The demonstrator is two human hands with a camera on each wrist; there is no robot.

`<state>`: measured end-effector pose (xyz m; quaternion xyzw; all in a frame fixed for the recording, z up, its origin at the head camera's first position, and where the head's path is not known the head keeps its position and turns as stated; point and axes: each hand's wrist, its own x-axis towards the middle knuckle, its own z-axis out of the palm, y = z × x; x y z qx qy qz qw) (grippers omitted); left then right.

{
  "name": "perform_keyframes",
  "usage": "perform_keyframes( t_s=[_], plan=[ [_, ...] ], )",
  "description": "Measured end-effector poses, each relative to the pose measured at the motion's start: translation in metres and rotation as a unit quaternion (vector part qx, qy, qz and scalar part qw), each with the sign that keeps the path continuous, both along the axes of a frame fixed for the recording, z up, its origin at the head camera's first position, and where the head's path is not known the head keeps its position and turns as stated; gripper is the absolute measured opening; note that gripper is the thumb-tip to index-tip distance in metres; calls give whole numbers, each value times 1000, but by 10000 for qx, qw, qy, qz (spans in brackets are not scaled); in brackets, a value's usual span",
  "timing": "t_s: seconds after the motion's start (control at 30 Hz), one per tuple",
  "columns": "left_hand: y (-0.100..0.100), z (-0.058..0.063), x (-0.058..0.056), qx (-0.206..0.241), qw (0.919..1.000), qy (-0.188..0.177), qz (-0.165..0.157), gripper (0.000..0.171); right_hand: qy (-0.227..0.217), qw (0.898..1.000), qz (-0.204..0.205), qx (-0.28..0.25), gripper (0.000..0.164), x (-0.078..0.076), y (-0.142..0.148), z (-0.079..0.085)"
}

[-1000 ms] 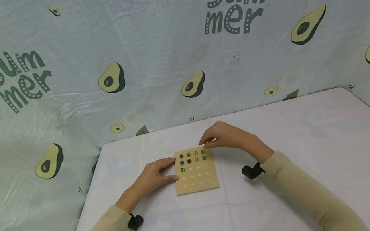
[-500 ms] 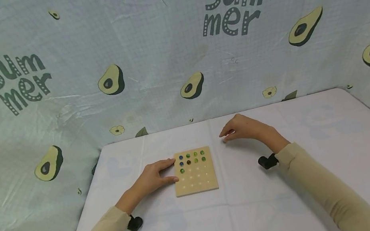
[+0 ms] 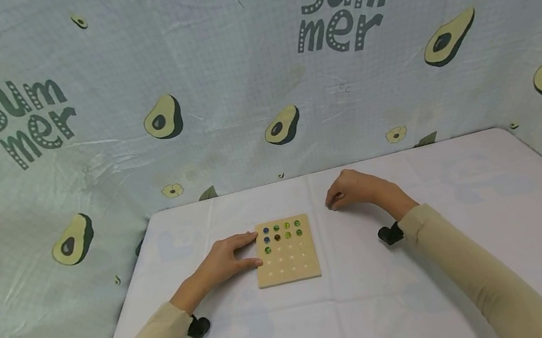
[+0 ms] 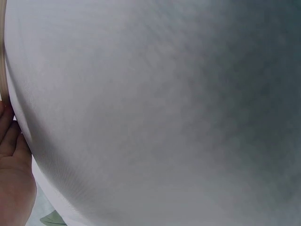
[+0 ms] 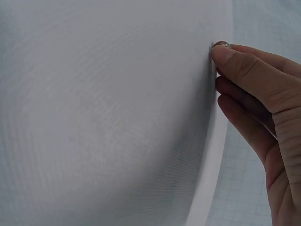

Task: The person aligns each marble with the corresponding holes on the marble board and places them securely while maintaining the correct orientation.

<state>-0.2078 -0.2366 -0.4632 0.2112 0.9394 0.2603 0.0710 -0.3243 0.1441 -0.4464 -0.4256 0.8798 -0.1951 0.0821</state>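
A square wooden board [image 3: 294,268] lies on the table in the head view. Coloured glass marbles [image 3: 278,237], mostly green and blue, fill its two back rows and the leftmost spot of the third row. My left hand [image 3: 221,259] rests at the board's left side, its rather straight index finger and thumb touching that edge. To the right of the board, my right hand [image 3: 354,187] is low over the table. Between thumb and index finger it pinches a small shiny marble [image 5: 222,44], mostly hidden by the fingertips in the right wrist view.
White cloth covers the table [image 3: 378,306]. Behind it hangs a pale curtain [image 3: 207,37] printed with avocados and lettering. The front rows of the board show bare hollows. Each wrist carries a small black camera [image 3: 391,234].
My right hand has moved from the board's back right corner rightward to the table. Its fingertips, parted half a second ago, have closed on a marble. My left hand stays in place.
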Motion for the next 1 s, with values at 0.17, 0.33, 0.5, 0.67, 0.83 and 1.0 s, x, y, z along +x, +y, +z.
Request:
perform_keyframes(
  t_s=[0.17, 0.33, 0.5, 0.67, 0.83, 1.0],
  plan=[
    [1, 1, 0, 11, 10000, -67, 40, 76, 146, 9999, -15, -76, 13, 2, 1, -1],
    [1, 1, 1, 33, 9999, -118, 40, 76, 224, 9997, -5, -110, 13, 4, 1, -1],
    [1, 1, 1, 19, 9999, -140, 73, 76, 276, 9995, -10, -159, 17, 5, 0, 0],
    [1, 0, 1, 36, 9999, -130, 88, 76, 225, 9996, -81, -118, 17, 8, -2, 3],
    [2, 0, 1, 61, 9999, -118, 52, 76, 209, 9997, -40, -98, 17, 9, -4, 6],
    [1, 0, 0, 23, 9999, -125, 88, 76, 248, 9995, -28, -170, 18, 12, -6, 9]
  ],
)
